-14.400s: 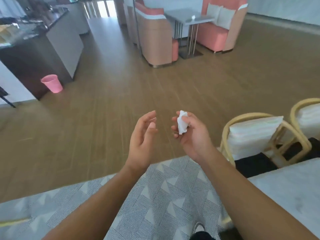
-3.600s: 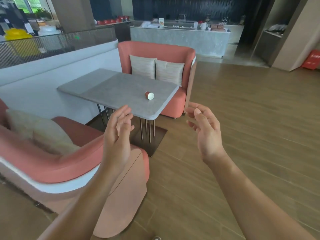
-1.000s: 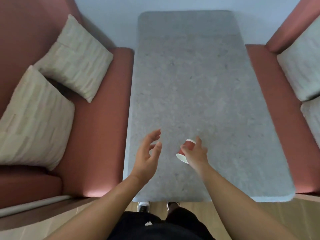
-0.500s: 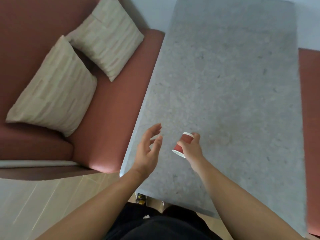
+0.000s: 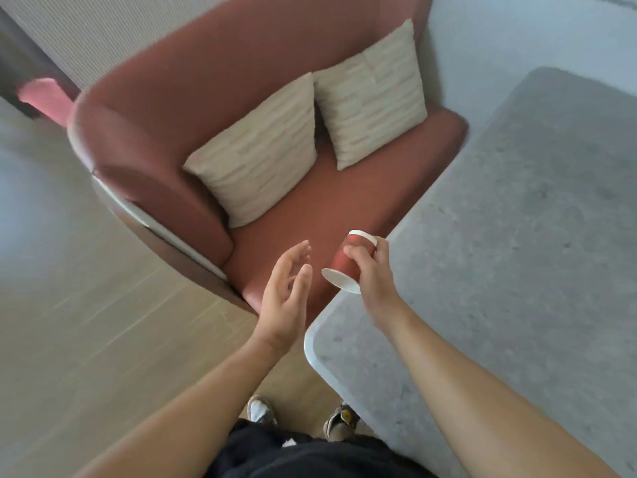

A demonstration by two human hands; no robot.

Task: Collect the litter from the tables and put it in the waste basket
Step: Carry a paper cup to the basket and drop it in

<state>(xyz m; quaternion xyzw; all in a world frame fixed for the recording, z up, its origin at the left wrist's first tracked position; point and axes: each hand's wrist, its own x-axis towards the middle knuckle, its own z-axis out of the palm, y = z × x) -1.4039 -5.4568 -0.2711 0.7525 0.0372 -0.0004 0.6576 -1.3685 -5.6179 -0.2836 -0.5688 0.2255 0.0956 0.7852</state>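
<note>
Here, rounded corner of grey table [image 5: 517, 270] lies under right wrist. Table edge runs close along seat of red sofa [image 5: 310, 215], only narrow gap between. Wooden floor [image 5: 86, 339] wide open at left.

Right hand [image 5: 375, 281] grips red paper cup [image 5: 339, 262], which is off table, tilted, above sofa seat edge. Thumb on near red wall, other fingers wrapped round far side, one white end toward camera. Left hand [image 5: 286, 298] just beside cup, not touching, fingers straight and loosely spread.

One cup, two beige cushions [image 5: 262, 167], two shoes [image 5: 262, 410].

Two cream cushions [image 5: 256, 150] lean side by side on a red sofa [image 5: 165, 98]
</note>
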